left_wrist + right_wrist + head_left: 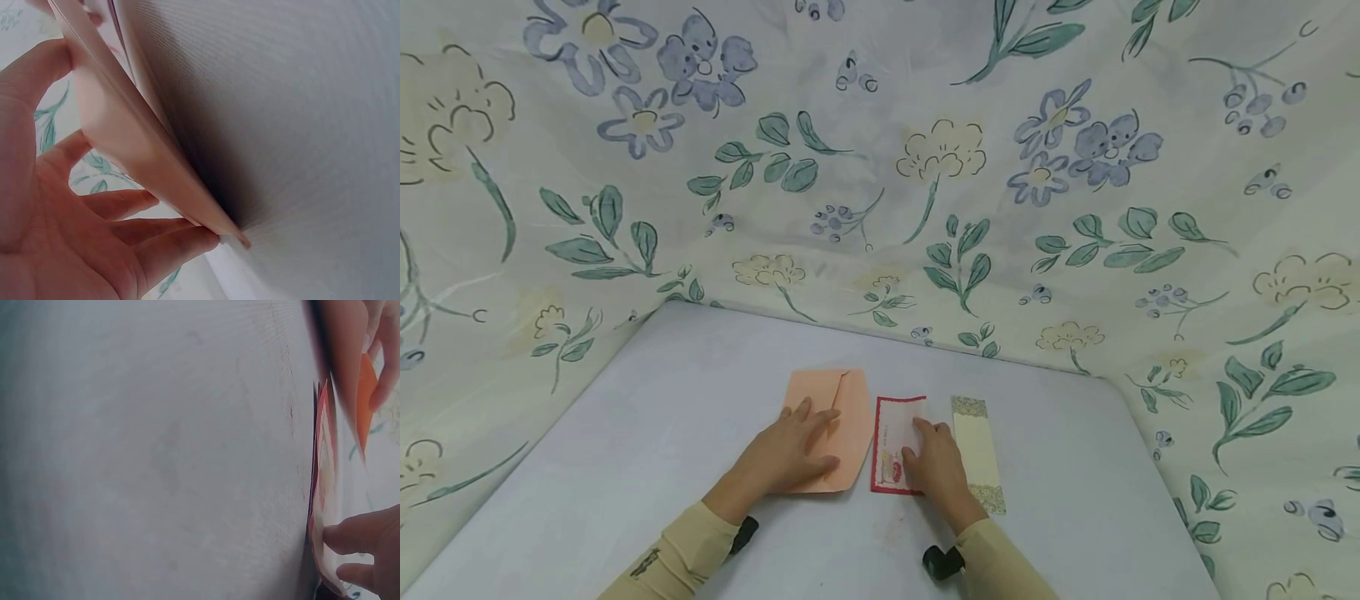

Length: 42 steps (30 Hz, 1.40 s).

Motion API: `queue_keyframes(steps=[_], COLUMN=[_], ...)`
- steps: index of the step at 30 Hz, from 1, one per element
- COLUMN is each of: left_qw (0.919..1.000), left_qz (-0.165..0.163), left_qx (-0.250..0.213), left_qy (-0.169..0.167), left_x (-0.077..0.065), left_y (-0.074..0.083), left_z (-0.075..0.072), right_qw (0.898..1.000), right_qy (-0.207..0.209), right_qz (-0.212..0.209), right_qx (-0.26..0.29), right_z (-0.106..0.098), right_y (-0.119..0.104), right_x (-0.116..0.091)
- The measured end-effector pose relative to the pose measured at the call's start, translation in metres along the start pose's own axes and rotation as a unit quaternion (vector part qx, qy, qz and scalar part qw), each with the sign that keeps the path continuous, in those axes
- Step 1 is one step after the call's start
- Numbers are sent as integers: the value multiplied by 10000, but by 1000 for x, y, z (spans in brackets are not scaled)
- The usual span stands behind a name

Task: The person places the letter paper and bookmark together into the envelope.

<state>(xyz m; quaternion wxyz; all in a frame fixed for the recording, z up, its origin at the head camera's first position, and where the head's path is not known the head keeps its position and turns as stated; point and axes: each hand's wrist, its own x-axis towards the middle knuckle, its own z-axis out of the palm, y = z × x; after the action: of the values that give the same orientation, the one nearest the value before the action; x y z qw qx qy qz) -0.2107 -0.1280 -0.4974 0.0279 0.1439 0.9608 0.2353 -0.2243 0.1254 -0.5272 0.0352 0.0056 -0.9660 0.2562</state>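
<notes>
My left hand (784, 454) lies with spread fingers on a peach paper envelope (854, 417), which has a folded flap line down its face. In the left wrist view, the thumb and fingertips of that hand (69, 212) touch the envelope's (119, 119) upper surface, and its edge sits close over the table. To the right of it, my right hand (942, 467) touches a white card with a red border (889, 425), covering the card's right side. The right wrist view shows two fingertips of this hand (372, 544) pressing the card's face (325, 462).
A cream paper strip with glittery gold ends (976, 446) lies right of the card, partly behind my right hand. Everything rests on a white table (700, 392). Floral cloth (880, 183) hangs around its back and sides. Black wrist devices (942, 563) show below the sleeves.
</notes>
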Motion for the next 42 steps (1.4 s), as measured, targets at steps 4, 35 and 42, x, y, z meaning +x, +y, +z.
queue_keyframes(steps=[4, 35, 42], left_qw=[10000, 9998, 9998], left_qz=[-8, 91, 62], left_qx=[-3, 66, 100], left_qy=[-6, 156, 147], left_x=[0, 0, -1], left_y=[0, -4, -2], left_z=[0, 4, 3], right_qw=[9993, 9983, 9983], right_qy=[-140, 89, 159], right_qz=[224, 104, 133], right_qx=[260, 574, 551], right_z=[0, -1, -2], right_y=[1, 4, 2], right_x=[0, -2, -3])
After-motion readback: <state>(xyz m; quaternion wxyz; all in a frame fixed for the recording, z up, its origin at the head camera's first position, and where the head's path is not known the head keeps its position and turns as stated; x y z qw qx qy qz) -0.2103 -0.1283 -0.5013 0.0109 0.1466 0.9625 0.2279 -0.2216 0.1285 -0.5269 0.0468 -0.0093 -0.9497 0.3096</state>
